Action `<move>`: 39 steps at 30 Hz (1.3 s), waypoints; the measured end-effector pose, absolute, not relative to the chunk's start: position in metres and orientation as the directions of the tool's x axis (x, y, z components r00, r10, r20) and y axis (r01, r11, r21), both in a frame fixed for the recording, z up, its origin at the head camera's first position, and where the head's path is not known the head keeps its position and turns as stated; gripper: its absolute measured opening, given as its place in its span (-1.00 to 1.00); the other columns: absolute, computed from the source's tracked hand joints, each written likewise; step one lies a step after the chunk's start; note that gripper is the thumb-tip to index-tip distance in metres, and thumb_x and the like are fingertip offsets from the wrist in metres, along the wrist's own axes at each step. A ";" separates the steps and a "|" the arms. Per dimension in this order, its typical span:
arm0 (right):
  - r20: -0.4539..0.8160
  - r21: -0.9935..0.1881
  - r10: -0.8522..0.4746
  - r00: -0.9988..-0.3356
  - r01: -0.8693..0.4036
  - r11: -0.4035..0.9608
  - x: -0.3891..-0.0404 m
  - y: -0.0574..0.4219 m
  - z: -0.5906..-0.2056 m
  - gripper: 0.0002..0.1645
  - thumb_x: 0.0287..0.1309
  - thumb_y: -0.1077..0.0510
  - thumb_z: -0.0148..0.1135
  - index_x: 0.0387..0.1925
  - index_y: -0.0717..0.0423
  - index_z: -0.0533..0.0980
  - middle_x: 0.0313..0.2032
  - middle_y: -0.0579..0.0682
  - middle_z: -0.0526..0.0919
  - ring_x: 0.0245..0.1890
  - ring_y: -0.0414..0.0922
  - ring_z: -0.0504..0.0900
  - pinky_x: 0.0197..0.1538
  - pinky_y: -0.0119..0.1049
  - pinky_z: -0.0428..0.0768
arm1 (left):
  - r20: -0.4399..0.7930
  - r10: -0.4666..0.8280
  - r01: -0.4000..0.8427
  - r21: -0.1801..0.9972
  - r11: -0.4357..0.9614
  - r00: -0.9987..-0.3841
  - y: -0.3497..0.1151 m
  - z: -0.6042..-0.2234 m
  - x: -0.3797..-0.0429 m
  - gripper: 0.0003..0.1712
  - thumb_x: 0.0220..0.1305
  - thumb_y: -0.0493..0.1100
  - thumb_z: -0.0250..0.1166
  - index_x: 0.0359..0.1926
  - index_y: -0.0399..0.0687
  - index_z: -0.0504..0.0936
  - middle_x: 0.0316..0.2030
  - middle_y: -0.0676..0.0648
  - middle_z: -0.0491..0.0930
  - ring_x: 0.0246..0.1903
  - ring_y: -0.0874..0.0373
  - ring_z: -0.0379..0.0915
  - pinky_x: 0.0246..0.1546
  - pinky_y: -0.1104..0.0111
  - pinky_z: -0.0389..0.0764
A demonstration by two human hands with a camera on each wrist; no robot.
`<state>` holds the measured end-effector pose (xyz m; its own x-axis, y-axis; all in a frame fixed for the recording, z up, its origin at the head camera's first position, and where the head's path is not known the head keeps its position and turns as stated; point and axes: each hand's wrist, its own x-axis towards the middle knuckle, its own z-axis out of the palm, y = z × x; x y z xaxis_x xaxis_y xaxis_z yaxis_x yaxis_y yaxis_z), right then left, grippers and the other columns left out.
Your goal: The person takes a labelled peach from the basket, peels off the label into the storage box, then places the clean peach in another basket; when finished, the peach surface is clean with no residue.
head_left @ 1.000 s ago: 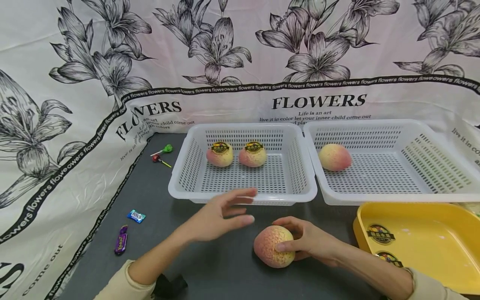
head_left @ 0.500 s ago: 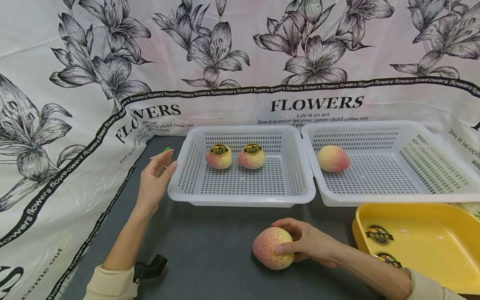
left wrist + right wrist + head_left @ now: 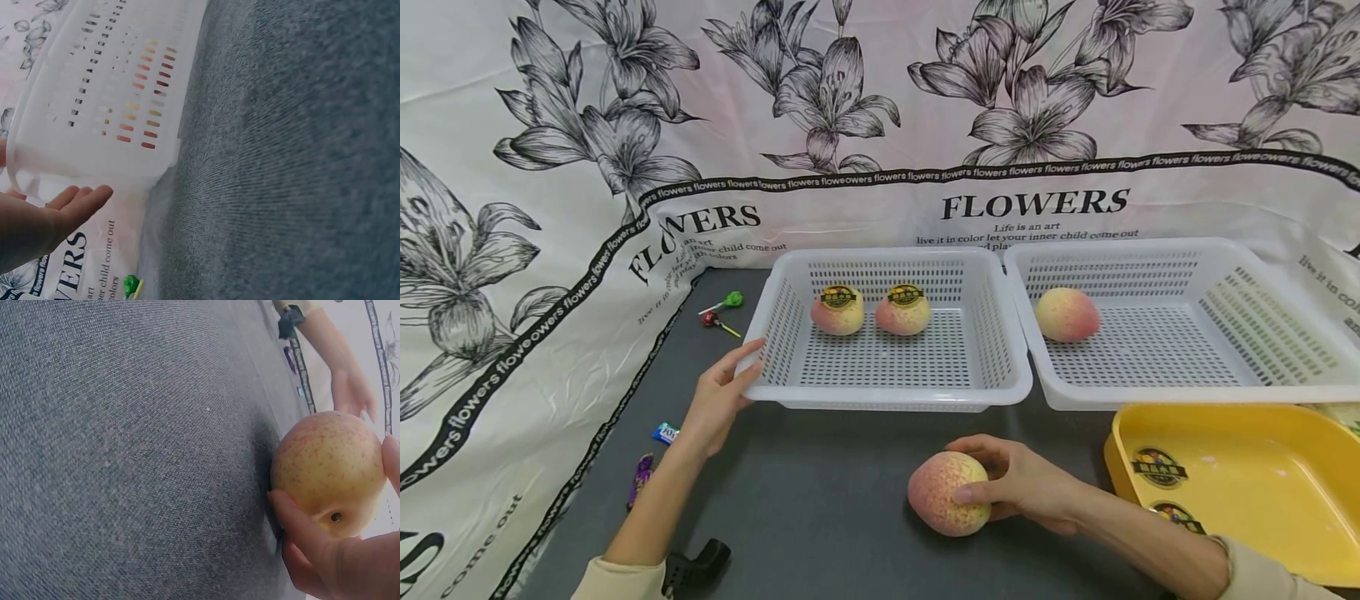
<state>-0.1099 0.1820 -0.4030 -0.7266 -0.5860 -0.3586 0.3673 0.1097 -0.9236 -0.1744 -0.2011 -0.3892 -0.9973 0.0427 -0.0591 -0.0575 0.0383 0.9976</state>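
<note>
My left hand is at the left front corner of the left white basket, its fingers nearly straight beside the rim. In the left wrist view the fingers extend below the rim, close to the basket's end wall; firm contact is hard to judge. Two peaches with black stickers lie inside that basket. My right hand holds a larger-looking peach on the dark tabletop, thumb on the near side and fingers behind. The right wrist view shows the stem hollow of this peach facing my hand.
A second white basket with one peach stands at the right. Before it lies a yellow tray with black round stickers on its edge. Lollipops and wrapped candies lie at left.
My left hand went from near the table's middle to the lollipops, then came down and right to the basket corner. The lollipops show again where they lay. The right hand and its peach stayed put.
</note>
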 end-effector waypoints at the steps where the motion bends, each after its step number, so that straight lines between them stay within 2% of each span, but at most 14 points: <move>1: -0.359 -0.923 -0.583 -0.729 0.369 0.108 -0.110 0.183 -0.402 -0.27 0.16 0.18 0.32 0.27 0.32 0.23 0.08 0.20 0.43 -0.05 0.06 0.51 -0.08 0.03 0.56 | -0.060 0.044 -0.058 0.998 0.031 -0.997 -0.200 -0.389 -0.174 -0.45 0.47 -0.23 0.01 0.41 -0.23 0.17 0.34 -0.26 0.17 0.12 -0.07 0.32 -0.21 0.44 0.55; 5: -0.345 -0.926 -0.585 -0.734 0.367 0.085 -0.112 0.189 -0.392 -0.28 0.18 0.18 0.28 0.30 0.30 0.20 0.12 0.19 0.41 -0.04 0.06 0.50 -0.05 0.03 0.55 | -0.056 0.056 -0.056 0.998 0.001 -0.997 -0.198 -0.389 -0.173 -0.46 0.48 -0.25 -0.05 0.42 -0.22 0.15 0.37 -0.23 0.12 0.18 -0.16 0.23 -0.18 0.42 0.55; 9: -0.290 -0.941 -0.604 -0.742 0.335 0.041 -0.117 0.202 -0.364 -0.29 0.23 0.22 0.21 0.33 0.25 0.16 0.21 0.21 0.31 0.02 0.11 0.45 0.00 0.05 0.51 | -0.041 0.063 -0.042 0.999 -0.011 -0.997 -0.198 -0.389 -0.172 -0.47 0.49 -0.25 -0.08 0.42 -0.20 0.14 0.37 -0.22 0.09 0.20 -0.19 0.20 -0.16 0.41 0.55; 13: -0.185 -0.975 -0.569 -0.801 0.223 0.003 -0.126 0.225 -0.331 -0.38 0.27 0.28 0.15 0.33 0.07 0.22 0.25 0.23 0.19 0.06 0.14 0.42 0.03 0.02 0.50 | -0.020 0.064 -0.021 1.000 -0.020 -0.998 -0.198 -0.389 -0.173 -0.46 0.49 -0.24 -0.07 0.43 -0.21 0.12 0.38 -0.23 0.08 0.20 -0.20 0.19 -0.15 0.39 0.55; 17: -0.084 -0.993 -0.497 -0.864 0.117 -0.035 -0.146 0.260 -0.315 -0.43 0.32 0.30 0.05 0.31 -0.14 0.28 0.25 0.11 0.14 0.06 0.04 0.42 -0.01 -0.10 0.54 | -0.017 0.060 -0.019 1.000 -0.022 -0.998 -0.199 -0.391 -0.174 -0.45 0.49 -0.22 -0.06 0.43 -0.20 0.12 0.38 -0.23 0.09 0.20 -0.19 0.20 -0.14 0.38 0.55; 21: -0.063 -0.994 -0.421 -0.905 0.094 -0.055 -0.171 0.298 -0.312 -0.47 0.39 0.29 -0.06 0.30 -0.16 0.27 0.21 0.03 0.17 0.02 -0.05 0.46 -0.06 -0.14 0.58 | -0.024 0.058 -0.025 1.000 -0.016 -0.998 -0.200 -0.393 -0.174 -0.45 0.49 -0.21 -0.06 0.43 -0.19 0.12 0.38 -0.22 0.08 0.20 -0.18 0.21 -0.15 0.38 0.55; 25: -0.137 -0.989 -0.345 -0.928 0.145 0.001 -0.188 0.326 -0.319 -0.57 0.41 0.26 -0.06 0.20 -0.19 0.34 0.13 -0.03 0.27 -0.05 -0.11 0.52 -0.12 -0.14 0.61 | -0.037 0.061 -0.038 0.999 -0.018 -0.997 -0.200 -0.394 -0.174 -0.45 0.50 -0.22 -0.07 0.43 -0.19 0.12 0.38 -0.21 0.08 0.20 -0.19 0.20 -0.15 0.37 0.55; 28: -0.221 -0.973 -0.322 -0.921 0.188 0.131 -0.199 0.338 -0.329 -0.63 0.42 0.20 -0.04 0.18 -0.19 0.33 0.06 -0.07 0.37 -0.07 -0.14 0.54 -0.10 -0.11 0.59 | -0.039 0.065 -0.040 0.999 -0.018 -0.997 -0.201 -0.393 -0.174 -0.46 0.50 -0.23 -0.08 0.43 -0.20 0.12 0.38 -0.21 0.08 0.19 -0.19 0.20 -0.15 0.37 0.55; 31: -0.325 -0.932 -0.306 -0.895 0.250 0.261 -0.210 0.344 -0.339 -0.46 0.42 0.10 -0.01 0.35 0.01 0.14 0.11 0.05 0.35 -0.06 -0.08 0.53 -0.03 0.00 0.55 | -0.038 0.065 -0.039 0.999 -0.023 -0.997 -0.200 -0.392 -0.174 -0.46 0.50 -0.23 -0.08 0.43 -0.21 0.13 0.37 -0.21 0.09 0.18 -0.17 0.22 -0.16 0.38 0.56; 34: -0.427 -0.883 -0.283 -0.859 0.329 0.334 -0.220 0.345 -0.348 -0.16 0.40 0.00 0.02 0.43 0.27 -0.16 0.24 0.27 0.16 0.06 0.08 0.43 0.03 0.08 0.49 | -0.033 0.069 -0.035 0.999 -0.025 -0.997 -0.201 -0.392 -0.173 -0.45 0.50 -0.21 -0.06 0.42 -0.23 0.13 0.37 -0.22 0.09 0.16 -0.14 0.25 -0.16 0.38 0.56; 36: -0.475 -0.860 -0.277 -0.836 0.373 0.348 -0.226 0.346 -0.353 -0.06 0.39 -0.03 0.04 0.43 0.32 -0.25 0.29 0.37 0.02 0.14 0.22 0.32 0.05 0.09 0.47 | -0.029 0.070 -0.031 0.999 -0.027 -0.997 -0.200 -0.393 -0.172 -0.45 0.49 -0.20 -0.05 0.42 -0.23 0.13 0.37 -0.23 0.09 0.15 -0.14 0.25 -0.16 0.38 0.56; 39: -0.506 -0.842 -0.279 -0.816 0.398 0.363 -0.232 0.347 -0.357 -0.01 0.37 -0.05 0.05 0.43 0.35 -0.29 0.31 0.42 -0.05 0.24 0.35 0.15 0.05 0.07 0.47 | -0.023 0.070 -0.025 0.999 -0.032 -0.997 -0.200 -0.394 -0.172 -0.45 0.49 -0.21 -0.05 0.42 -0.24 0.13 0.37 -0.23 0.09 0.16 -0.15 0.24 -0.16 0.39 0.56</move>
